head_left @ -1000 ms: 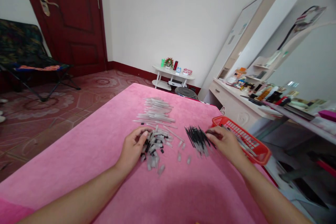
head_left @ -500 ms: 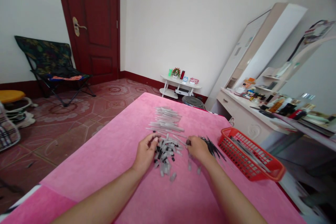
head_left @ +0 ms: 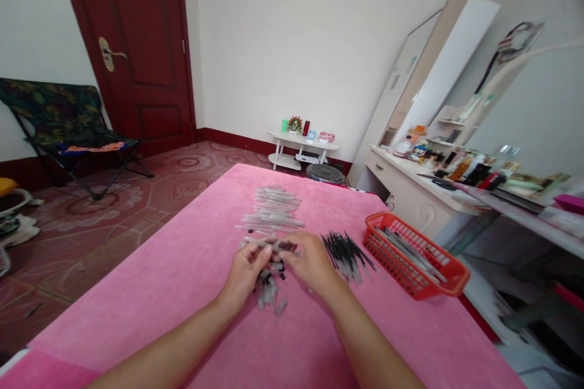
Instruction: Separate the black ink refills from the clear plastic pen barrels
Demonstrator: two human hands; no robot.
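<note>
Both hands meet above a loose pile of small frosted pen caps (head_left: 269, 295) and black end plugs. In my left hand (head_left: 241, 273), thumb and fingers pinch a pale, see-through pen barrel (head_left: 256, 242) lying roughly level. My right hand (head_left: 314, 260) is closed at the barrel's right end, its fingertips close to the left thumb; what they pinch is blurred and partly hidden. Beyond the hands lies a stack of similar pen barrels (head_left: 274, 209), side by side. Right of my right hand, thin black-and-clear pen refills (head_left: 347, 254) are spread in a bunch.
A red plastic basket (head_left: 410, 279) holding long thin grey pieces stands at the right edge of the pink-covered table (head_left: 182, 292). Past it is a dresser (head_left: 406, 185) crowded with bottles. A folding chair (head_left: 59, 127) and a low white stand (head_left: 292, 146) are farther off.
My right hand has moved left from beside the refills to meet my left hand over the caps. A pale barrel now shows between the hands. The view has turned slightly right.
</note>
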